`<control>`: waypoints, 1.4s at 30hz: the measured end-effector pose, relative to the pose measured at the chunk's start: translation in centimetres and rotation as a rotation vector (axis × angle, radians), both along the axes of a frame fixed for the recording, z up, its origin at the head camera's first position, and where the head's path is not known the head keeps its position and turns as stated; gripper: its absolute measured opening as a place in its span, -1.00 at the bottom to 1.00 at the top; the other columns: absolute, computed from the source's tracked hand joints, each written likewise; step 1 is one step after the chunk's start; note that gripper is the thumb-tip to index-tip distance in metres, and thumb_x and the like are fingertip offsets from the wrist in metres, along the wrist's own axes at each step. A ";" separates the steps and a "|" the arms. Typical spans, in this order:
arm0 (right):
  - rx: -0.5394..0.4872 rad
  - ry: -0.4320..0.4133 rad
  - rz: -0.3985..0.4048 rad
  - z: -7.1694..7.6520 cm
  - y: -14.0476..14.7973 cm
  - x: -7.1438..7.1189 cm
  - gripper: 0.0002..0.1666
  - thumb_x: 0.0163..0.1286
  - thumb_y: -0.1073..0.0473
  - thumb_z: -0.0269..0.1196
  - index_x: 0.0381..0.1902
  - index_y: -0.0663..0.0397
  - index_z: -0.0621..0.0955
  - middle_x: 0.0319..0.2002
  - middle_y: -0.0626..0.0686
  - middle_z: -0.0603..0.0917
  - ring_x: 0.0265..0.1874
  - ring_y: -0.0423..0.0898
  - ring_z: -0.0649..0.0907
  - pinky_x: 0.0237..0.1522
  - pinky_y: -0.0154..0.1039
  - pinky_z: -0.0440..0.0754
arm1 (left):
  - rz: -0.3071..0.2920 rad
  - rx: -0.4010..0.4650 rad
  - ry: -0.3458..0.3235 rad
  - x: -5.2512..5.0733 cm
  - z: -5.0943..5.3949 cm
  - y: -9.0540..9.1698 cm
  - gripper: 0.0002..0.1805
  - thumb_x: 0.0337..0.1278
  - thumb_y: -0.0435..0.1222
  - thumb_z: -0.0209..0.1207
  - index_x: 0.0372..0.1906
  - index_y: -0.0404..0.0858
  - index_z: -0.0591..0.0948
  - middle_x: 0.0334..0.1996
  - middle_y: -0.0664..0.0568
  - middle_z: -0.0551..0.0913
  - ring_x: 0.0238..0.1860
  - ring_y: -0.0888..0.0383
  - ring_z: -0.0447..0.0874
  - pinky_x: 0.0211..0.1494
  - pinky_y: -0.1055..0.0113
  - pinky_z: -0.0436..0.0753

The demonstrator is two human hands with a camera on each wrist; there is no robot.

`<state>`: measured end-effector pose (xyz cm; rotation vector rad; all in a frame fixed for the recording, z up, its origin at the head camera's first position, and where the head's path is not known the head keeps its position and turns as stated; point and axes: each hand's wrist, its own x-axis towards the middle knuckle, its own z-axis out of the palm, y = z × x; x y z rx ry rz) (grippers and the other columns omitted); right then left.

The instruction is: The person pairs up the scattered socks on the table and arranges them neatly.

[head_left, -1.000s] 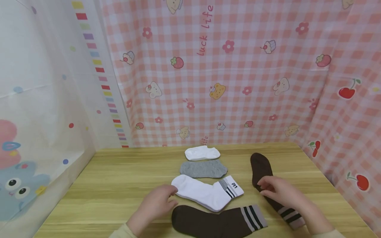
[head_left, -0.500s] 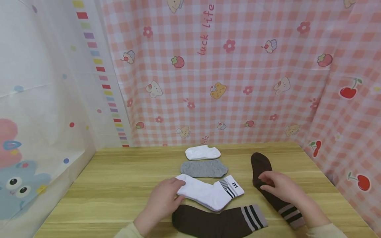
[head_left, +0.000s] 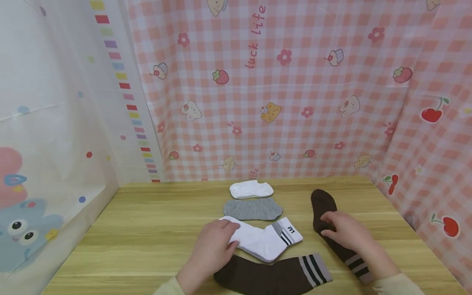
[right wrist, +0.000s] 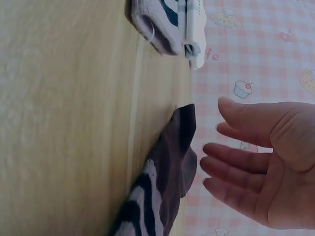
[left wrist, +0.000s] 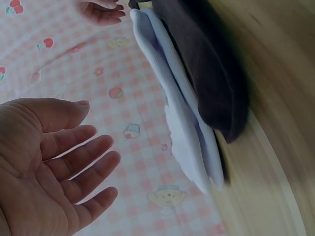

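My left hand (head_left: 215, 248) hovers over the toe of a white crew sock (head_left: 262, 241) with black stripes at its cuff. The left wrist view shows this hand (left wrist: 59, 167) with loose, spread fingers, apart from the white sock (left wrist: 167, 93). Nearest the front lies a dark brown sock (head_left: 269, 274) with a grey, black-striped cuff. A matching brown sock (head_left: 322, 203) lies slanted at the right, partly hidden under my right hand (head_left: 348, 231). In the right wrist view that hand (right wrist: 270, 167) holds nothing, its fingers loosely extended above the brown sock (right wrist: 172, 162).
Behind the white crew sock lie a grey ankle sock (head_left: 252, 209) and, farther back, a short white sock (head_left: 250, 190). All lie on a wooden table (head_left: 147, 221). Pink checked cloth (head_left: 239, 102) hangs along the back, with a pale curtain (head_left: 66, 123) at left.
My left hand has moved right, from beside the white crew sock's toe to over it. The right hand has barely shifted above the brown sock. The socks lie where they were.
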<state>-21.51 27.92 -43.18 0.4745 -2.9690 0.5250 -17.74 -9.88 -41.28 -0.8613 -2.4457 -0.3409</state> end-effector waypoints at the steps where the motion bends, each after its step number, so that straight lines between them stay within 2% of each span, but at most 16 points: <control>1: 0.010 -0.005 -0.011 0.0 -0.1 0.0 -0.57 0.15 0.16 0.47 -0.05 0.19 0.64 -0.15 0.13 0.67 -0.16 0.13 0.66 -0.18 0.09 0.62 | -0.005 0.004 0.004 0.0 0.0 0.1 -0.62 -0.16 -0.28 0.47 -0.13 -0.24 0.68 -0.26 0.00 0.68 -0.21 0.03 0.66 -0.13 0.10 0.60; 10: 0.074 -0.079 -0.049 -0.3 -0.9 -0.5 -0.52 0.16 0.15 0.47 0.02 0.17 0.62 -0.07 0.19 0.61 -0.11 0.20 0.63 -0.16 0.13 0.61 | -0.018 0.009 -0.012 -0.1 -0.1 0.8 -0.62 -0.14 -0.27 0.46 -0.12 -0.24 0.68 -0.25 0.00 0.69 -0.19 0.03 0.65 -0.14 0.10 0.60; 16: 0.113 -0.083 -0.058 -0.7 -1.5 -1.0 -0.58 0.13 0.19 0.48 -0.05 0.14 0.64 -0.12 0.18 0.60 -0.17 0.20 0.64 -0.20 0.11 0.62 | -0.022 0.004 -0.042 -0.2 -0.2 1.1 -0.62 -0.12 -0.27 0.46 -0.11 -0.23 0.68 -0.24 0.00 0.69 -0.16 0.04 0.65 -0.10 0.12 0.61; 26: 0.132 -0.037 -0.066 -1.0 -1.7 -1.8 -0.76 0.12 0.35 0.43 -0.24 0.08 0.65 -0.26 0.10 0.56 -0.27 0.13 0.62 -0.25 0.06 0.61 | -0.016 -0.013 -0.075 -0.2 0.0 1.3 -0.62 -0.08 -0.26 0.44 -0.08 -0.24 0.68 -0.21 0.00 0.70 -0.14 0.03 0.65 -0.06 0.12 0.60; 34: 0.156 0.009 -0.035 -1.4 -1.4 -2.4 -0.77 0.11 0.42 0.37 -0.40 0.00 0.58 -0.39 0.01 0.51 -0.38 0.02 0.57 -0.33 -0.03 0.57 | -0.040 -0.015 -0.079 -0.3 0.1 1.7 -0.60 -0.09 -0.27 0.44 -0.06 -0.25 0.66 -0.22 0.01 0.69 -0.15 0.01 0.65 -0.04 0.14 0.59; 42: 0.027 0.097 0.038 -1.1 -0.7 -2.3 -0.74 0.15 0.48 0.35 -0.40 0.02 0.57 -0.40 -0.06 0.57 -0.38 -0.05 0.59 -0.32 -0.06 0.58 | -0.030 -0.026 -0.099 -0.5 0.2 2.2 -0.60 -0.04 -0.24 0.43 -0.04 -0.24 0.67 -0.18 0.01 0.70 -0.14 0.02 0.65 -0.04 0.15 0.59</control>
